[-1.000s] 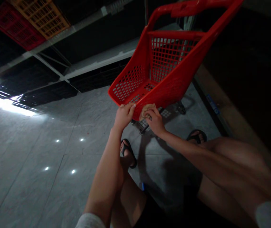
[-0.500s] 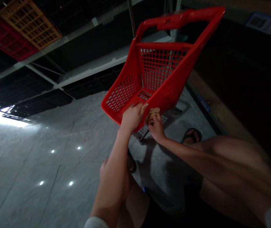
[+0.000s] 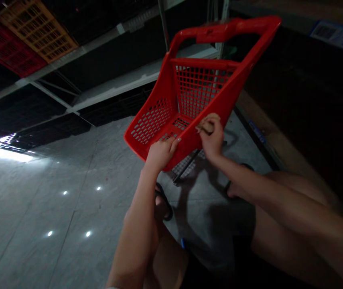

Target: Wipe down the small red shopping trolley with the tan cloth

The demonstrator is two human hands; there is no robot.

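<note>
A red plastic shopping cart (image 3: 234, 100) with lattice walls stands tilted in view before me, and its basket shows nothing inside. My left hand (image 3: 161, 152) is closed over the basket's near rim, thumb outside and fingers reaching in. Against the outer face of the side wall, my right hand (image 3: 213, 138) pinches a crumpled tan cloth (image 3: 206, 127). Part of the cloth is hidden behind the fingers. Below the basket, a dark metal leg of the cart frame shows.
Metal shelving (image 3: 123, 88) runs behind the cart. An orange crate (image 3: 39, 30) and a red crate (image 3: 9, 50) sit on it at upper left. Grey concrete floor (image 3: 39, 200) spreads left. A dark shelf with a wooden edge (image 3: 267, 120) borders the right. My sandalled feet are close below the cart.
My right hand has moved up and right along the cart's outer side with the cloth. My left hand keeps its grip on the rim, shifted slightly left and down with the cart.
</note>
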